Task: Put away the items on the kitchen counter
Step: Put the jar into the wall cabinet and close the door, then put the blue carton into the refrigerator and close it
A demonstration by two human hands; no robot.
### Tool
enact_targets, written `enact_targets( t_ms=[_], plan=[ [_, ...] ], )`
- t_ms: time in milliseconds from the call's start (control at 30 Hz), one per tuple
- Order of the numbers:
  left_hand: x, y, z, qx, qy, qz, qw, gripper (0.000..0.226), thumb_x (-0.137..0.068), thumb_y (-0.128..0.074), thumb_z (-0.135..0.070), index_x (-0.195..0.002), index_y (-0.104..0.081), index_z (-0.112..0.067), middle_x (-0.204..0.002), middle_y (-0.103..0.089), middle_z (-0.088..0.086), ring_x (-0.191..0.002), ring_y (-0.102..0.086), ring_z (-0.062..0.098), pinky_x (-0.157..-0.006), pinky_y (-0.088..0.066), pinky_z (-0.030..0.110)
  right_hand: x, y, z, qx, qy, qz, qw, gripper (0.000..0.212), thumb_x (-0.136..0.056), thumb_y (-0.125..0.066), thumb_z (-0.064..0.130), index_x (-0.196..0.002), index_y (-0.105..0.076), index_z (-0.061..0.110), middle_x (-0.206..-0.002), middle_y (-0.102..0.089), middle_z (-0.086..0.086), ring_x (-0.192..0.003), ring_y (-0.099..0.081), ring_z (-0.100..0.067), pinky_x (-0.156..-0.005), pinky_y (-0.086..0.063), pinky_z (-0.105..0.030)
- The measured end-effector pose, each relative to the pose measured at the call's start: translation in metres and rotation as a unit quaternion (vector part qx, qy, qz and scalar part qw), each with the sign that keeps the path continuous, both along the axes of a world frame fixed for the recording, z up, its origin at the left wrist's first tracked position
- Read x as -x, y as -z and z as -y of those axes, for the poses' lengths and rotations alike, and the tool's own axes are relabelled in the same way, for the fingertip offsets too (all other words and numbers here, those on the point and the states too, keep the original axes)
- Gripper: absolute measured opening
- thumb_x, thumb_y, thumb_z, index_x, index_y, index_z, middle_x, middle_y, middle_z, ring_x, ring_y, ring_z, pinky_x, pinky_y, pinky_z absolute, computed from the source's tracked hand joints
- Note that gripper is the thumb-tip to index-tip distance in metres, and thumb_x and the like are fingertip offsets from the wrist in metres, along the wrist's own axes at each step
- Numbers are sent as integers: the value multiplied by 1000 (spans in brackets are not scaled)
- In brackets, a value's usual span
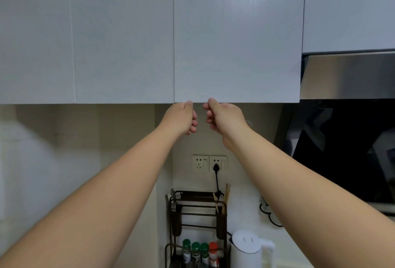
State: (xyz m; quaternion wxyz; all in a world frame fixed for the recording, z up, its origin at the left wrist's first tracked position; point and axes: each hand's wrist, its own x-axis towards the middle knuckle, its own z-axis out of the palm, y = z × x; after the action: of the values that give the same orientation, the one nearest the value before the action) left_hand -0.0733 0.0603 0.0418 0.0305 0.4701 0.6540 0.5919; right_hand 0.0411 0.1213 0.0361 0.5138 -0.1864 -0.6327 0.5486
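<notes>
Pale grey wall cabinets fill the upper half of the head view. My left hand [184,118] and my right hand [222,118] are both raised to the bottom edge of the middle cabinet door [237,43], close together near its lower left corner. Each thumb presses on the door's front face and the fingers curl under its lower edge. The door lies flush or nearly flush; I cannot tell which. Neither hand holds any counter item.
Below, a dark metal rack [197,220] holds several spice bottles [199,253] and chopsticks. A white kettle [249,250] stands beside it on the counter. Wall sockets [209,163] sit above the rack. A range hood [346,130] is at the right.
</notes>
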Motion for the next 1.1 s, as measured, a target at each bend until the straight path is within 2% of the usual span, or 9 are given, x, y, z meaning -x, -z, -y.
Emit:
enact_targets(
  t_ms=[167,333,400,467,533,633,767,933,1100],
  plan=[
    [3,2,-7,-9,8,14,1000,45,-106,-28,-33,-79,-56,-9,-68,-63,9,-53,-58,22,-55,-46,28,1,1,-5,-20,6,3,1000,25,-100,-57,32,-87,-73,17,-70,-61,5,-61,-56,-11,-65,-48,-25],
    [2,2,-8,-7,8,16,1000,45,-107,-28,-34,-82,-56,-10,-69,-64,8,-51,-59,20,-52,-46,27,1,4,-6,-37,15,8,999,28,-100,-57,33,-86,-72,16,-67,-61,5,-55,-54,-9,-55,-45,-19],
    [1,1,-6,-9,4,21,1000,45,-106,-29,-35,-80,-57,-11,-70,-65,9,-51,-59,19,-52,-45,26,0,3,-4,-55,40,19,997,30,-101,-56,35,-82,-71,16,-64,-62,5,-54,-54,-10,-54,-45,-21],
    [-1,7,-1,-7,-13,2,1000,45,-106,-33,-35,-76,-57,-12,-69,-64,9,-50,-56,19,-51,-44,25,-4,9,-8,-141,126,72,979,36,-102,-51,37,-75,-68,19,-63,-62,6,-57,-56,-13,-57,-44,-27],
    [-9,30,0,14,-29,-74,997,46,-105,-36,-35,-70,-57,-14,-65,-63,5,-51,-55,19,-54,-44,27,-16,26,-14,-231,205,144,940,41,-104,-44,39,-75,-64,19,-65,-61,5,-62,-58,-15,-58,-41,-31],
    [-39,90,-8,61,12,-179,982,50,-104,-38,-39,-66,-59,-15,-55,-60,-3,-54,-56,17,-62,-42,31,-50,76,-28,-271,245,231,902,46,-106,-37,45,-82,-63,14,-73,-64,-2,-70,-60,-20,-64,-48,-38],
    [-88,178,-42,115,98,-183,971,52,-104,-41,-42,-63,-59,-16,-54,-58,0,-58,-58,22,-64,-44,33,-121,167,-45,-236,284,317,874,49,-104,-37,48,-79,-58,12,-70,-61,-5,-68,-59,-26,-65,-49,-43],
    [-188,294,-94,207,217,-122,946,51,-101,-45,-46,-62,-59,-17,-46,-50,-2,-55,-55,24,-63,-46,34,-255,299,-55,-87,323,446,830,46,-105,-36,46,-81,-58,14,-75,-64,-6,-76,-59,-29,-69,-48,-41],
    [-312,363,-136,260,320,-125,902,51,-102,-45,-43,-60,-59,-17,-56,-60,2,-64,-60,25,-73,-50,37,-380,363,-60,1,372,509,776,42,-106,-37,42,-80,-53,14,-79,-64,-14,-81,-61,-37,-65,-42,-39]
  ],
)
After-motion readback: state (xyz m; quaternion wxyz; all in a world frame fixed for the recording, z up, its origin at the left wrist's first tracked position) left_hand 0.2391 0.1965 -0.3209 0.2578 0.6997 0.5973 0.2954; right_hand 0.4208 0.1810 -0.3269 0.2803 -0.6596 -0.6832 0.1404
